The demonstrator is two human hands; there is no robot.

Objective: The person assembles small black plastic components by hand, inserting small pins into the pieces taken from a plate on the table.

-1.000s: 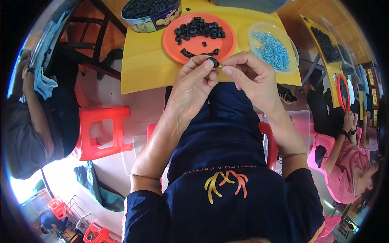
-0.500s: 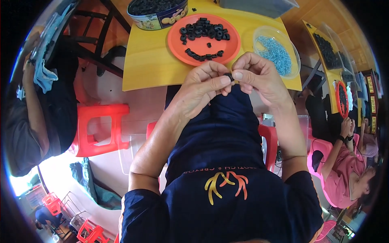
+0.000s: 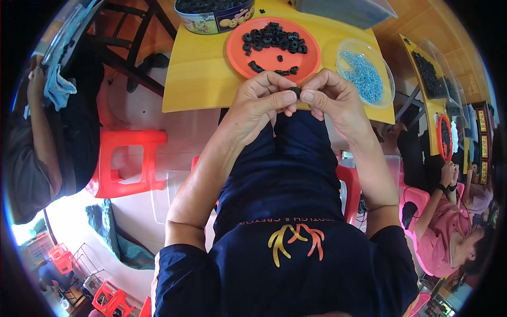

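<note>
My left hand (image 3: 264,103) and my right hand (image 3: 336,99) meet just over the near edge of the yellow table. Both pinch one small black part (image 3: 296,92) between thumbs and fingertips, and its detail is mostly covered. Right beyond them lies a round orange-red plate (image 3: 305,63). A heap of small black ring-like parts (image 3: 274,38) sits toward its far side, with a single one in the middle and a curved row along the near side, partly behind my left fingers. A clear round tub (image 3: 391,79) of tiny shiny blue pieces (image 3: 363,76) stands right of the plate.
On the yellow tabletop (image 3: 193,79), a printed oval tin (image 3: 214,22) of black parts stands at the far left and a grey bin (image 3: 348,13) at the back. A red stool (image 3: 129,138) and a person are on the left. Another person in pink (image 3: 443,232) works at the right.
My hands stay pinched on the black part, which has shifted slightly left and up. The table and plate appear a little farther right and higher in view.
</note>
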